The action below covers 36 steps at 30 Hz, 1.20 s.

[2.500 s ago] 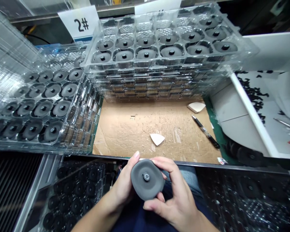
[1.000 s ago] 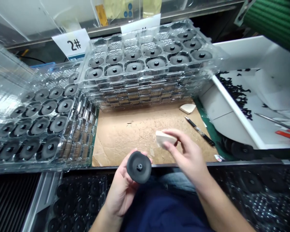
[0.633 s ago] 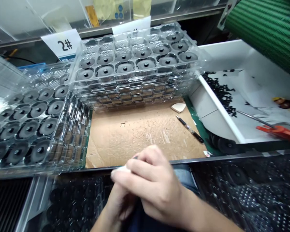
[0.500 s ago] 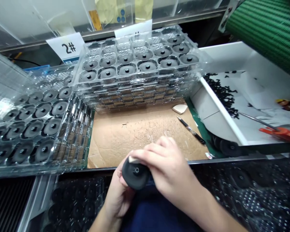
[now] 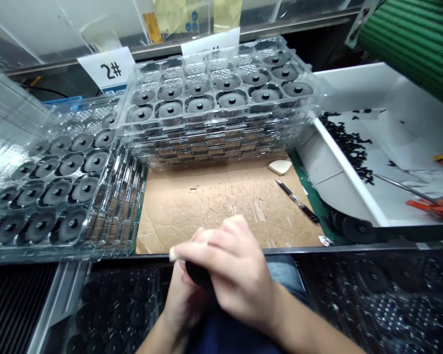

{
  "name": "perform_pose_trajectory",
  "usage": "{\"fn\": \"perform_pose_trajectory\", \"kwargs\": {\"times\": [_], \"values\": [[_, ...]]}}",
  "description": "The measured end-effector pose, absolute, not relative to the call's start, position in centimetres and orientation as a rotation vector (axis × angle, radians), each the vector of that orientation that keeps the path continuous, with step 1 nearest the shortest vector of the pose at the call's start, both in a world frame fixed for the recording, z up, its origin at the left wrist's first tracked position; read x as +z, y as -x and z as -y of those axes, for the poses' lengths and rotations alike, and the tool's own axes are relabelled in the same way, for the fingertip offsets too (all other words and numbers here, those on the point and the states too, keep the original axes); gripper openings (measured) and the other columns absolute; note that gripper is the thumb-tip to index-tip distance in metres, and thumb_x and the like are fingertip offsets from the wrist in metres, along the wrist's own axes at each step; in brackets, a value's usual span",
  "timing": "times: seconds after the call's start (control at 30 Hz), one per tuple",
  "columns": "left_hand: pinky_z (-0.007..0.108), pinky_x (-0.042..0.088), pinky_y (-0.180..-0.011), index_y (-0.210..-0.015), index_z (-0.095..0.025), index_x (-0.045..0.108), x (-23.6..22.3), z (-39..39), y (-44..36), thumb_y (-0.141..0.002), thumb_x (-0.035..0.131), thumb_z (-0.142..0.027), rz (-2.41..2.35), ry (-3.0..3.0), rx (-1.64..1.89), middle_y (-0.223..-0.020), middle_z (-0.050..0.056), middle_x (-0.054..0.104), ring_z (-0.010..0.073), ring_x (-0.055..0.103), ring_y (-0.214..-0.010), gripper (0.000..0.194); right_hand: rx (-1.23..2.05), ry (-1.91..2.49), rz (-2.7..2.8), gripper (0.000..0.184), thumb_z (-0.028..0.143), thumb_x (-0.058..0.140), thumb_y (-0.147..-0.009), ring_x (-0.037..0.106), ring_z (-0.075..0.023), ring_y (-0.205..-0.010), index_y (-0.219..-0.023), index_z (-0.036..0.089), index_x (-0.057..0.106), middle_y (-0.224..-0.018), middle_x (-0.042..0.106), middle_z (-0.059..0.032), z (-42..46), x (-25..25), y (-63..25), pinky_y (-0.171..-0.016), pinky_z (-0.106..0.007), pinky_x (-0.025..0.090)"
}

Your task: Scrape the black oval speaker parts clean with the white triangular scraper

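My left hand (image 5: pixel 182 300) is low at the front, under a black rubbery disc (image 5: pixel 196 273) and gripping it. My right hand (image 5: pixel 231 268) lies over the disc and hides most of it. The pale wedge-shaped pad from the earlier frames is hidden or nearly hidden in my right fingers, pressed against the disc. A blurred pale tip (image 5: pixel 172 253) at the fingertips may be that pad or a fingernail. A second pale wedge (image 5: pixel 279 167) lies on the cardboard (image 5: pixel 206 211), well beyond both hands.
Stacked clear trays (image 5: pixel 214 142) of black discs stand ahead, and more (image 5: pixel 59 182) stand left. A black pen (image 5: pixel 298 200) lies on the cardboard. At right, a white bin (image 5: pixel 345 167) holds black scraps. Filled trays lie below the front edge.
My right hand has moved left and come down over the disc, covering more of it. The view has shifted slightly. The left hand still holds the disc.
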<state>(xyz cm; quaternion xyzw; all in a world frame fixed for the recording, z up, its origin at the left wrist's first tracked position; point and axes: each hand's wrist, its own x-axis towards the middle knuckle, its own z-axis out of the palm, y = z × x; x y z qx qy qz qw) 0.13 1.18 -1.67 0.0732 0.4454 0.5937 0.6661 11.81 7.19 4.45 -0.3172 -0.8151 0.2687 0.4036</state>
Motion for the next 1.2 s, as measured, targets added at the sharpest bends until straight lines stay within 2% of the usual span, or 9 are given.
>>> {"fn": "perform_pose_trajectory", "kwargs": {"times": [0.1,0.23,0.37,0.53,0.7,0.9,1.0,1.07,1.2], "values": [[0.016,0.051,-0.072,-0.105,-0.027,0.066,-1.3,-1.4,0.3,-0.059,0.079,-0.026,-0.997,-0.144,1.42,-0.097,0.0,0.072,0.0146,0.066,-0.087,0.048,0.833,1.049,1.983,0.022,0.013,0.049,-0.087,0.052,-0.0156,-0.074,-0.098,0.024,0.065,-0.089,0.069,0.002,-8.1,2.6,-13.1,-0.07,-0.031,0.034],[0.023,0.052,-0.081,-0.103,-0.03,0.066,-0.8,-1.5,1.2,-0.059,0.078,-0.025,-0.947,-0.129,1.477,-0.108,0.002,0.071,0.0209,0.065,-0.098,0.046,0.965,1.339,1.91,0.02,0.024,0.051,-0.087,0.057,-0.0169,-0.074,-0.102,0.025,0.064,-0.091,0.068,-0.0017,-7.9,-2.9,-15.1,-0.065,-0.03,0.044],[0.022,0.053,-0.078,-0.103,-0.029,0.067,-0.8,-1.6,1.5,-0.058,0.078,-0.019,-0.934,-0.115,1.471,-0.107,0.003,0.071,0.0213,0.066,-0.095,0.047,1.006,1.364,1.939,0.019,0.024,0.052,-0.084,0.062,-0.0197,-0.072,-0.096,0.022,0.068,-0.081,0.07,-0.0038,-7.0,-6.8,-15.7,-0.064,-0.032,0.049],[0.022,0.053,-0.077,-0.103,-0.03,0.066,-0.8,-1.5,1.1,-0.056,0.078,-0.014,-0.941,-0.101,1.434,-0.107,0.001,0.071,0.0206,0.066,-0.095,0.051,1.004,1.343,1.858,0.022,0.026,0.049,-0.088,0.061,-0.015,-0.069,-0.106,0.024,0.063,-0.093,0.067,-0.0032,-7.1,-1.7,-15.0,-0.058,-0.026,0.05],[0.023,0.051,-0.081,-0.106,-0.026,0.066,-0.7,-1.1,0.4,-0.063,0.075,-0.032,-0.959,-0.114,1.391,-0.105,0.003,0.071,0.0182,0.065,-0.093,0.044,0.922,0.893,1.905,0.028,0.014,0.047,-0.088,0.06,-0.0173,-0.085,-0.114,0.018,0.056,-0.097,0.064,-0.0067,-6.2,4.4,-12.2,-0.075,-0.029,0.051],[0.032,0.051,-0.085,-0.107,-0.028,0.063,-1.0,-1.4,0.7,-0.061,0.077,-0.025,-1.07,-0.128,1.351,-0.11,0.004,0.068,0.0257,0.061,-0.104,0.048,1.098,0.938,2.172,0.024,0.011,0.042,-0.089,0.059,-0.0164,-0.072,-0.099,0.014,0.063,-0.084,0.063,-0.0059,-6.3,4.3,-10.9,-0.065,-0.028,0.05],[0.029,0.046,-0.092,-0.103,-0.025,0.067,-0.9,-1.5,0.7,-0.067,0.073,-0.029,-0.993,-0.128,1.285,-0.104,0.003,0.07,0.0219,0.061,-0.104,0.037,0.917,0.864,2.033,0.027,0.013,0.041,-0.09,0.058,-0.0174,-0.076,-0.109,0.009,0.06,-0.087,0.063,-0.0092,-6.4,4.1,-10.8,-0.073,-0.031,0.05],[0.027,0.047,-0.09,-0.101,-0.027,0.068,-0.9,-1.5,0.9,-0.064,0.075,-0.031,-0.916,-0.131,1.287,-0.102,0.001,0.071,0.0196,0.063,-0.099,0.037,1.034,0.777,2.055,0.025,0.011,0.043,-0.089,0.058,-0.0148,-0.076,-0.108,0.011,0.061,-0.087,0.063,-0.0073,-6.3,4.3,-11.5,-0.074,-0.026,0.049],[0.024,0.05,-0.082,-0.1,-0.03,0.069,-1.3,-1.2,1.3,-0.052,0.083,-0.027,-0.881,-0.133,1.329,-0.105,0.0,0.071,0.0181,0.065,-0.094,0.05,1.135,0.987,2.219,0.02,0.009,0.047,-0.087,0.058,-0.0117,-0.065,-0.094,0.017,0.064,-0.075,0.061,-0.0019,-6.2,5.0,-13.3,-0.059,-0.021,0.046]]}}
